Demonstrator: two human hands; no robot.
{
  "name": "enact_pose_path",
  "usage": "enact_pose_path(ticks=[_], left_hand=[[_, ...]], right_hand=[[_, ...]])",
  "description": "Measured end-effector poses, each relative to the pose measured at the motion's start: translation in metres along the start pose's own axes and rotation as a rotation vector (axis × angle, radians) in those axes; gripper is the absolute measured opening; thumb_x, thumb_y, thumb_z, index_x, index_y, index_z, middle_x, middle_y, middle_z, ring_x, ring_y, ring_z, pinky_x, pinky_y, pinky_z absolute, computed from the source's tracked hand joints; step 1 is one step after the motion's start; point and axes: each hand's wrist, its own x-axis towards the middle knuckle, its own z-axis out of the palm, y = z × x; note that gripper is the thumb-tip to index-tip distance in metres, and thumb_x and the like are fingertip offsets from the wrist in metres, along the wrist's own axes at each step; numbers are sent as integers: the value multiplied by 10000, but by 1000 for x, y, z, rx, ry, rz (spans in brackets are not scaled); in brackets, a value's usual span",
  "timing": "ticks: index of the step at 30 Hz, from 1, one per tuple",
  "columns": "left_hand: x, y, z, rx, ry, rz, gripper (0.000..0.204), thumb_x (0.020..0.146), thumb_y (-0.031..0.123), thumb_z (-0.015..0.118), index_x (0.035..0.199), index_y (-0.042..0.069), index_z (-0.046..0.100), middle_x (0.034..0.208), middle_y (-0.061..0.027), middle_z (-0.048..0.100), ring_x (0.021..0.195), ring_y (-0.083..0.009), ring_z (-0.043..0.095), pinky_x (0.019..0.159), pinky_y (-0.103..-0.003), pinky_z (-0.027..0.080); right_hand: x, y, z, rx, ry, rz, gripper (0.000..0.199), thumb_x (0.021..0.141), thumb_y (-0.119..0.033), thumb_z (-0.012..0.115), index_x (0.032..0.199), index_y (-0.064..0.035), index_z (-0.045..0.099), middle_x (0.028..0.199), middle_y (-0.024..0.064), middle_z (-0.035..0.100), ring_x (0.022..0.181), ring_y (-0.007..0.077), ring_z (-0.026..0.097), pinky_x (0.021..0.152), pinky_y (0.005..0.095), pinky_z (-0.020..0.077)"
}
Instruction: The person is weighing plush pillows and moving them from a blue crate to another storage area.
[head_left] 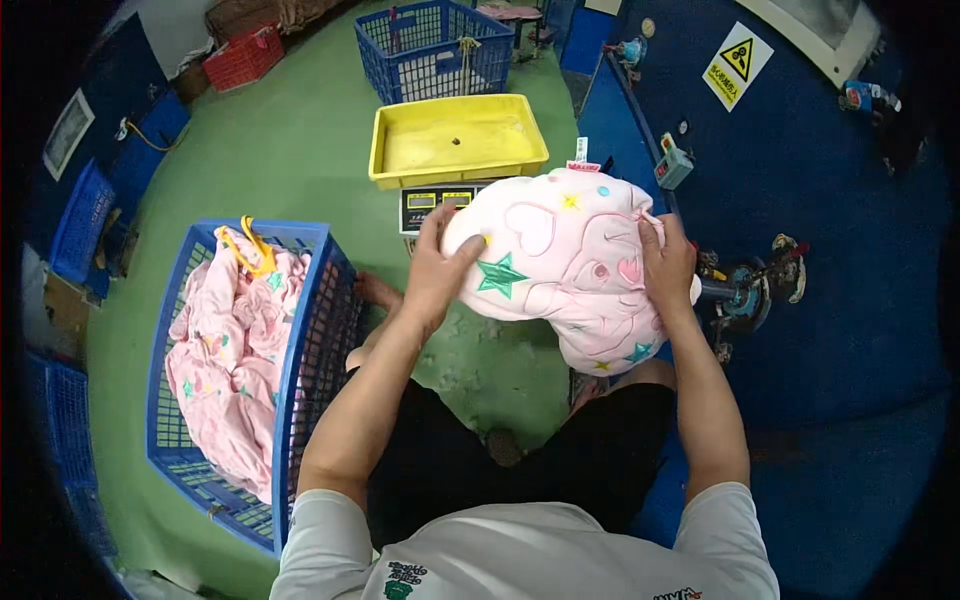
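Between my hands is a puffy pink plush toy (570, 265), stuffed full, with a green star, yellow stars and stitched heart shapes on it. My left hand (445, 262) grips its left end, thumb on top and fingers underneath. At its right end, my right hand (665, 265) is closed on the fabric close to a gathered spot. A small white tag (581, 150) sticks up from the toy's far edge. The toy hangs above my lap and partly covers a digital scale (430, 203) beyond it.
On my left stands a blue plastic basket (290, 400) of limp pink plush covers (225, 365). A yellow tray (455, 172) rests on the scale ahead, with a larger blue crate (435, 55) behind. Close on my right are a blue machine wall (830, 300) and a pipe valve (745, 295).
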Motion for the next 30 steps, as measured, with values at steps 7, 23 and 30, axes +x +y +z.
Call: enact_pose_path(ticks=[7, 23, 30], left_hand=[[-20, -35, 11, -16, 140, 7, 723, 856, 140, 748, 1472, 17, 390, 1333, -240, 530, 1109, -297, 614, 920, -361, 545], [9, 26, -3, -195, 82, -106, 750, 864, 115, 713, 1505, 17, 336, 1388, -256, 481, 1176, -342, 572, 994, -385, 513], [-10, -5, -6, -51, 87, -4, 781, 869, 99, 682, 1528, 3, 273, 1402, -268, 458, 1189, -328, 561, 972, -367, 522]], right_hand=[[0, -8, 7, 53, -36, -2, 259, 988, -299, 612, 980, -41, 593, 812, 157, 679, 660, 348, 612, 625, 443, 465], [9, -2, 0, 150, -7, 102, 300, 999, -331, 601, 942, -38, 576, 769, 151, 651, 624, 316, 579, 612, 435, 448], [8, -7, 2, 100, -62, 71, 329, 1006, -355, 585, 980, -27, 580, 823, 167, 666, 670, 328, 599, 655, 440, 467]])
